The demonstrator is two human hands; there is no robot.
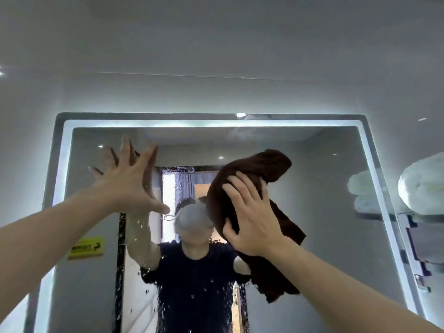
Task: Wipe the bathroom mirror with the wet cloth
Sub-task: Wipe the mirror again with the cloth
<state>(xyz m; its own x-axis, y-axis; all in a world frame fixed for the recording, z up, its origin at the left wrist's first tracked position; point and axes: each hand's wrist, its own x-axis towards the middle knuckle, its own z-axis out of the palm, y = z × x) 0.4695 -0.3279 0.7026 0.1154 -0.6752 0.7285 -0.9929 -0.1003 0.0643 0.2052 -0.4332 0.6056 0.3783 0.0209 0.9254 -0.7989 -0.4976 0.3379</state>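
A large wall mirror (324,224) with a lit border fills the lower part of the head view. Water drops and streaks cover its middle and lower glass. My right hand (252,217) presses a dark brown cloth (264,164) flat against the glass right of centre, fingers spread over it. The cloth hangs down below my wrist. My left hand (131,181) is held up at the mirror's upper left with fingers apart, holding nothing; whether it touches the glass I cannot tell. The mirror reflects a person in a dark shirt.
A shelf (420,217) on the right wall carries rolled white towels (422,186), close to the mirror's right edge. A yellow sign (86,247) shows in the reflection at lower left. Plain grey wall and ceiling lie above the mirror.
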